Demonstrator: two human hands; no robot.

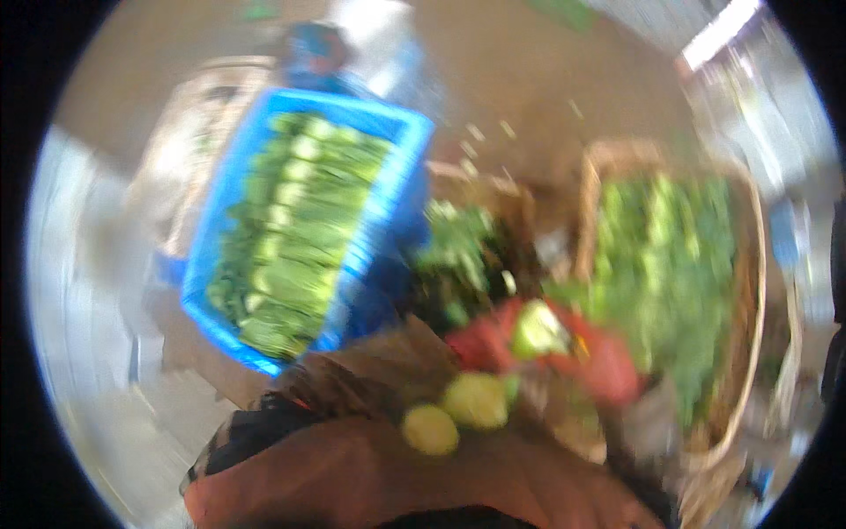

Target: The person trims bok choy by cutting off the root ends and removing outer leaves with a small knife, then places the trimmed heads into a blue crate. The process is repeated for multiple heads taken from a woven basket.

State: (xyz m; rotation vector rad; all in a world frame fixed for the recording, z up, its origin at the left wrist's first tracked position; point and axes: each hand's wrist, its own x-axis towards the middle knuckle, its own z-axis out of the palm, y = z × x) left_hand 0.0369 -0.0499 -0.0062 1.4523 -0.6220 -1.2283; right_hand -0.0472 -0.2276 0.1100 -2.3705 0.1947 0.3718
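Both my hands wear red gloves and are close together over my lap, blurred by motion. My left hand (481, 338) is around a pale green leafy vegetable (534, 329), whose whitish cut base faces up between the gloves. My right hand (605, 367) is just right of that base. A small yellow thing (581, 347) shows at its fingers; too blurred to name, and the grip is unclear. Several pale scraps (470, 149) hang as streaks in the air beyond my hands. Loose dark leafy greens (456, 241) lie in a brown container just past my left hand.
On the left, a blue plastic crate (231, 347) holds neat rows of leafy greens. A wicker basket (760, 278) of greens stands right. Behind the crate is a pale basket (178, 132). Yellow round shapes (476, 400) show on my reddish-brown lap cloth (370, 469). Brown floor (515, 66) lies beyond.
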